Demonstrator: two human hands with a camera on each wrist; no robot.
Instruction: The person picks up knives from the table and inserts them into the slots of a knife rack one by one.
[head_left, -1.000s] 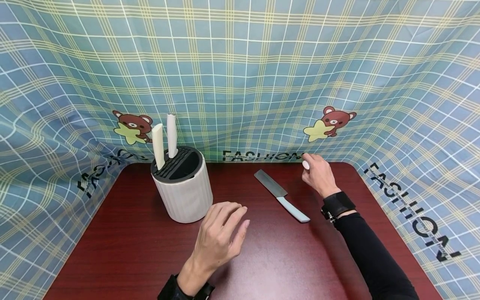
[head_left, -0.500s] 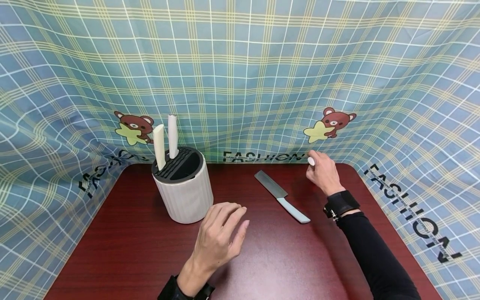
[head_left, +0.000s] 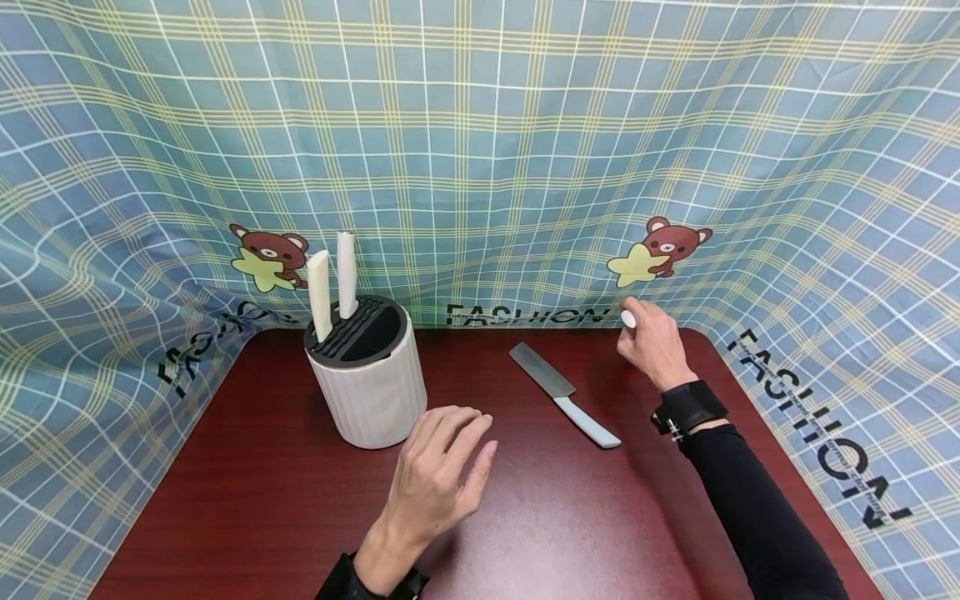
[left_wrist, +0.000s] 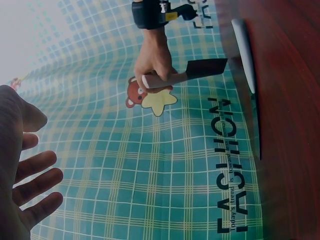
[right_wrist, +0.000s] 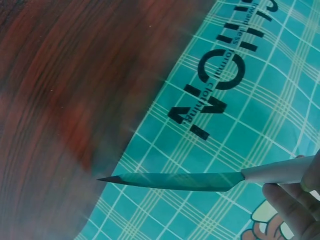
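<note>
In the head view my right hand (head_left: 654, 346) grips a knife by its white handle at the table's back right. The right wrist view shows that knife (right_wrist: 185, 181) with its pointed blade bare and aimed toward the table. My left hand (head_left: 438, 479) hovers over the table's front middle, fingers loosely bent and holding nothing. Between the hands lies a cleaver (head_left: 543, 372), its pale blue handle toward the near right. Left of it stands a white ribbed knife holder (head_left: 375, 404) with a black slotted top. A cream-handled knife (head_left: 319, 296) and a white-handled knife (head_left: 346, 275) stand upright in its slots.
The dark red table (head_left: 247, 500) ends at the back against a blue checked cloth (head_left: 495, 167), which also hangs along both sides. My right hand is close to the cloth.
My right hand has shifted slightly right and back with the knife in its grip. The left hand, the cleaver and the holder have stayed in place.
</note>
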